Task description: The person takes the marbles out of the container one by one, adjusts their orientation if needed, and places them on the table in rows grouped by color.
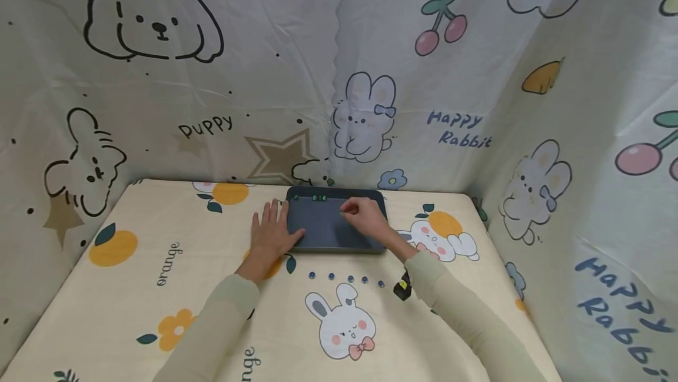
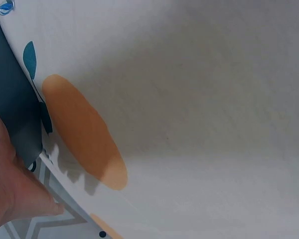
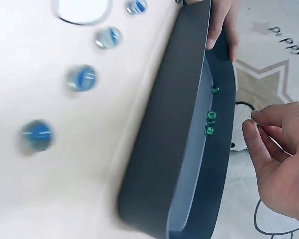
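A dark grey tray lies at the far middle of the table. Green glass marbles sit inside along its back wall; in the right wrist view too, green marbles show there. My right hand is above the tray's right half, pinching a small green marble between thumb and fingertips, which mostly cover it. With fingers spread, my left hand is against the tray's left side, its thumb at the front left corner. In the left wrist view only part of that hand shows.
Several blue-swirled marbles form a row on the patterned cloth in front of the tray. A small black object with a yellow mark lies by the right forearm. Printed fabric walls stand behind and beside the table.
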### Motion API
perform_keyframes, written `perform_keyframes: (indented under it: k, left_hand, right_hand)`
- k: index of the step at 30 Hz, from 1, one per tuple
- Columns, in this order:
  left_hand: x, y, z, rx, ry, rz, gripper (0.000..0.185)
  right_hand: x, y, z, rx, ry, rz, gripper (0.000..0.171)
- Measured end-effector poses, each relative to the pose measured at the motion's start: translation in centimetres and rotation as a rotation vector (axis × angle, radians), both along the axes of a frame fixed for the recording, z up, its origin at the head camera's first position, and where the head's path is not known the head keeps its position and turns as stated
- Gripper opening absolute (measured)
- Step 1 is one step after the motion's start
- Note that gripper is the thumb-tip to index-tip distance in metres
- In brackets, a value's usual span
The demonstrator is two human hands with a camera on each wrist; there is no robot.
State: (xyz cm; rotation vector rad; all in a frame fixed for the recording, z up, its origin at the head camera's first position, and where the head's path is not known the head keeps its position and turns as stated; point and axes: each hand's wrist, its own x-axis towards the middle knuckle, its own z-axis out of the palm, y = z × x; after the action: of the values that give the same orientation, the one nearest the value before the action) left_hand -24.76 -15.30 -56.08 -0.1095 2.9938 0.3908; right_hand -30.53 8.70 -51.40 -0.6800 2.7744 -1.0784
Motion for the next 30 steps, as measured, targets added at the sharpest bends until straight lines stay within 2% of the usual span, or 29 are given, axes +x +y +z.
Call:
perform_keyframes:
  k: [9, 18, 24, 30]
  left_hand:
    - [0.1, -0.1, 0.0, 0.008, 0.010, -0.001, 0.094]
    - [-0.1, 0.0, 0.0, 0.016, 0.006, 0.003, 0.094]
    - [-0.2, 0.0, -0.1, 0.009, 0.013, 0.004, 0.094]
    - [-0.1, 0.0, -0.1, 0.023, 0.018, 0.000, 0.094]
  right_hand:
    - [5.1, 1.5, 1.3, -0.109, -0.058, 0.083, 0.007]
    - [9.0, 1.7, 1.8, -0.200, -0.101, 0.167, 0.010]
    - [11.1, 0.6, 1.1, -0.239, -0.146, 0.233, 0.012]
    - [12.4, -0.6, -0.2, -0.217, -0.180, 0.288, 0.011]
